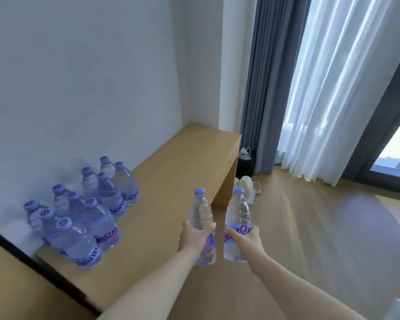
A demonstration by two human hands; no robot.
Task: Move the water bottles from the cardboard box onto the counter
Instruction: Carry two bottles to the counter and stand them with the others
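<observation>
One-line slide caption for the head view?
Both hands, left and right, carry water bottles toward the counter beside standing bottles.

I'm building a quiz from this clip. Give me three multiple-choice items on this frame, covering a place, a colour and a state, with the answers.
1. Where does the group of bottles stand?
A. on the floor
B. on the wooden counter, near the wall
C. inside a box

2. What colour are the bottle caps?
A. red
B. green
C. light purple

3. What are the two hands doing?
A. each grips one bottle
B. both hang idle
C. both press on the counter

Answers:
1 B: the group stands upright on the counter top beside the white wall.
2 C: every visible cap is light purple.
3 A: the left hand wraps round the left bottle, and the right hand wraps round the right bottle.
</observation>
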